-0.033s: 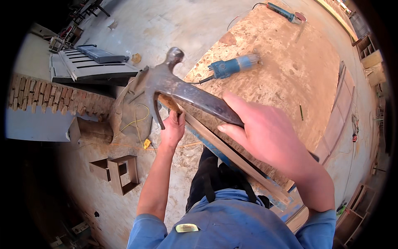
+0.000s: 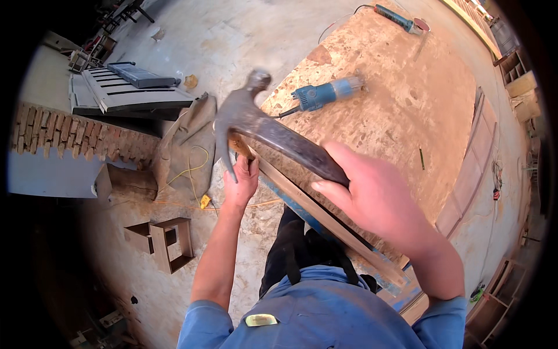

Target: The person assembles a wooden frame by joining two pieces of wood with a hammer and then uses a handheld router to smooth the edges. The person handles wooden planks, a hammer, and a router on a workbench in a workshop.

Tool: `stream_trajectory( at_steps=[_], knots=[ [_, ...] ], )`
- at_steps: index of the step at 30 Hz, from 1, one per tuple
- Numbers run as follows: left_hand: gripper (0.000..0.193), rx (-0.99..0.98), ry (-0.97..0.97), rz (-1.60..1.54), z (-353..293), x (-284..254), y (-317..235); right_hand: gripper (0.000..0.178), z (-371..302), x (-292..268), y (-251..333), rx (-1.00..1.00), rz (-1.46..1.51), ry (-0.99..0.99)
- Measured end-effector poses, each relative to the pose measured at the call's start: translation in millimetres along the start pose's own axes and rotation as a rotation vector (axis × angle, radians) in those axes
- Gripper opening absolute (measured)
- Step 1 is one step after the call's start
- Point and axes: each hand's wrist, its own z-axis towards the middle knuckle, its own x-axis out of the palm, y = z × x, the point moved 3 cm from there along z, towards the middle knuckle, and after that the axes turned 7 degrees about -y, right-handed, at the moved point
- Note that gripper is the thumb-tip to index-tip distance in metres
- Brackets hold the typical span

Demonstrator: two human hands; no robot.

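Note:
My right hand (image 2: 375,198) is wrapped round the shaft of a claw hammer (image 2: 285,141), raised over the bench's edge and slightly blurred. Its head hangs above my left hand (image 2: 240,183), with the claw pointing down past the fingers. My left fingers are closed on a short wooden handle (image 2: 240,145). The hammer covers part of that handle, and its lower end is hidden, so I cannot tell the tool's kind. Beside the left hand begins a long wooden strip (image 2: 331,224), which runs along the near edge toward the lower right.
On the wooden work board (image 2: 407,122) lie a blue power tool (image 2: 325,94), an angle grinder (image 2: 401,18) and a pencil (image 2: 422,158). A small wooden box frame (image 2: 172,244), a yellow socket block (image 2: 205,201) with its cord and a brick stack (image 2: 81,134) are at left.
The hammer and my right hand have shifted slightly right and down. My left hand stays in place on the wooden handle.

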Motion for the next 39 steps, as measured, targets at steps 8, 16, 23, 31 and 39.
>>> stream_trajectory(
  at_steps=[8,16,23,31,39],
  knots=[
    [0.009,-0.427,0.075,-0.682,25.8,-7.2,23.4,0.036,-143.8,113.3,-120.0,0.560,0.359,-0.055],
    [0.011,-0.345,-0.021,-0.672,53.1,-16.6,42.2,0.039,-169.6,139.2,-129.9,0.597,0.314,0.040],
    [0.007,-0.332,0.040,-0.360,76.9,-20.5,41.5,0.042,-171.5,146.8,-135.5,0.570,0.269,0.014],
    [0.016,-0.271,0.098,-0.255,77.6,-14.8,45.9,0.041,-168.6,145.7,-134.8,0.600,0.293,0.007],
    [0.018,-0.291,0.070,-0.203,73.7,-10.1,47.0,0.041,-171.6,149.3,-138.3,0.568,0.274,-0.016]
  ],
)
